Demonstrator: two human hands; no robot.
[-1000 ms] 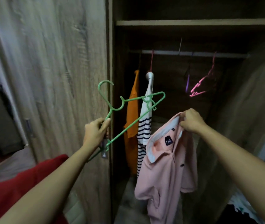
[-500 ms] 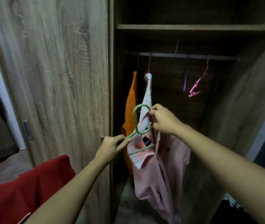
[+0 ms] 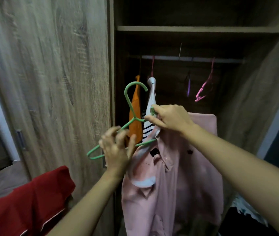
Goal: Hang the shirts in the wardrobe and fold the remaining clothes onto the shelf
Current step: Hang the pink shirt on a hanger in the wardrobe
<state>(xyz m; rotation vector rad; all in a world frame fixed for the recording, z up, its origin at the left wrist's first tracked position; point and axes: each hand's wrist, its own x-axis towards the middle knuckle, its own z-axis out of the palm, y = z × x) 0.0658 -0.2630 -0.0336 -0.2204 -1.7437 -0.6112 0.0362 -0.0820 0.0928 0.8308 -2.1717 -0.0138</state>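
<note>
Two hands are working close together at centre frame: the left hand [image 3: 116,149] is gripping the thin, wiry green hanger [image 3: 134,118] by its lower bar, while the right hand [image 3: 171,120] is pinching its sloped shoulder against the soft pink shirt [image 3: 178,176], which is drooping before the wood-grain wardrobe [image 3: 58,82].

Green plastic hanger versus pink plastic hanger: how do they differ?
The green plastic hanger is tilted, gripped by the left hand, one arm inside the pink collared shirt that the right hand holds. The pink plastic hanger hangs bare from the metal rail. Both are thin hooked hangers.
</note>
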